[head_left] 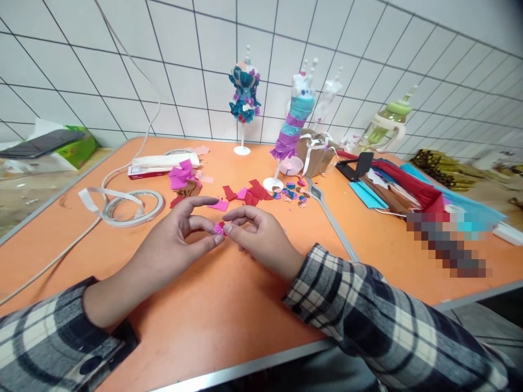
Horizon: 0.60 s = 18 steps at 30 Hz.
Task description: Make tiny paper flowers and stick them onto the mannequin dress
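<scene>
Between both hands, above the orange table [229,305], is a small gathered paper flower [219,228] in pink and red. My left hand [186,231] pinches its pink side between thumb and a finger, with the index finger raised apart. My right hand [259,231] has its thumb and fingertips closed at the red side. Just beyond the hands lie red paper scraps [257,190] and a pink paper piece [219,204]. A pile of small multicoloured paper flowers [292,191] is to their right.
White mini dress form [242,150] with teal ruffles stands at the back; another, in a blue and purple dress [295,126], leans nearby. Left are a tape roll [157,209], a white cable [77,239] and crumpled pink paper [183,175]. Right are folded coloured sheets [420,190] and a bottle [386,125].
</scene>
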Each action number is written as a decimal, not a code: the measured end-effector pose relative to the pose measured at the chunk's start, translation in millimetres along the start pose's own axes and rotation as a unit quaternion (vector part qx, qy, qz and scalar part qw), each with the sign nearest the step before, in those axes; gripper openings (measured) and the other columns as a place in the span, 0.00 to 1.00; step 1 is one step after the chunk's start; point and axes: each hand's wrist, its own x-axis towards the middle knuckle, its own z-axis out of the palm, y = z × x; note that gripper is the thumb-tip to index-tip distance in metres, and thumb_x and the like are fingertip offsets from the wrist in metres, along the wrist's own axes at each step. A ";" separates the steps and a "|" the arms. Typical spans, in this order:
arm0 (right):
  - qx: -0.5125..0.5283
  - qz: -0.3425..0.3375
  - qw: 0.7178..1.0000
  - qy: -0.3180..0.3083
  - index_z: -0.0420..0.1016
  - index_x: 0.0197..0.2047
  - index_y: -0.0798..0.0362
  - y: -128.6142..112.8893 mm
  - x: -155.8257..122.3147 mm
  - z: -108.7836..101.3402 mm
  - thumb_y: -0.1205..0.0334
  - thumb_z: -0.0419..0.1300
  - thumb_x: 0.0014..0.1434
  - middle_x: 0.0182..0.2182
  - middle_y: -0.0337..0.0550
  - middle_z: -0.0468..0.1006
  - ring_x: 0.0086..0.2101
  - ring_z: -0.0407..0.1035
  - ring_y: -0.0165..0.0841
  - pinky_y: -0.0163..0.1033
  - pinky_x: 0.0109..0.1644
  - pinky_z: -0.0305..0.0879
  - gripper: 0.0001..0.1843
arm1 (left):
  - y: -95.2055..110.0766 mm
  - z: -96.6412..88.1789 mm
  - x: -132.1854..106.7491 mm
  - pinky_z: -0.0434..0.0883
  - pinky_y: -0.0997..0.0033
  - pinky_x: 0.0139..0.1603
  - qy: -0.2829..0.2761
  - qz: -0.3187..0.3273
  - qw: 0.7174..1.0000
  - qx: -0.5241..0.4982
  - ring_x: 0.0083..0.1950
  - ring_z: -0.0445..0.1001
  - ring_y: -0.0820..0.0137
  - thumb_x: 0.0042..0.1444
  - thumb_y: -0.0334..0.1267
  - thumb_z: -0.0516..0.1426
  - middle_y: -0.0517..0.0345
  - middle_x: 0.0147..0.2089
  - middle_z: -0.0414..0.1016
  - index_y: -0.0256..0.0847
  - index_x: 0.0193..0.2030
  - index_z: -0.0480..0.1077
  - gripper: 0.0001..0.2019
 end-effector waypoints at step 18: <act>0.031 0.028 0.999 -0.029 0.77 0.37 0.53 8.8 2.9 -1.9 0.59 0.67 0.60 0.27 0.34 0.73 0.23 0.64 0.24 0.29 0.22 0.60 0.06 | 1.8 -0.8 -1.0 0.76 0.62 0.49 -0.003 0.008 0.999 -0.042 0.42 0.82 0.62 0.50 0.45 0.69 0.61 0.33 0.82 0.43 0.58 0.65 0.30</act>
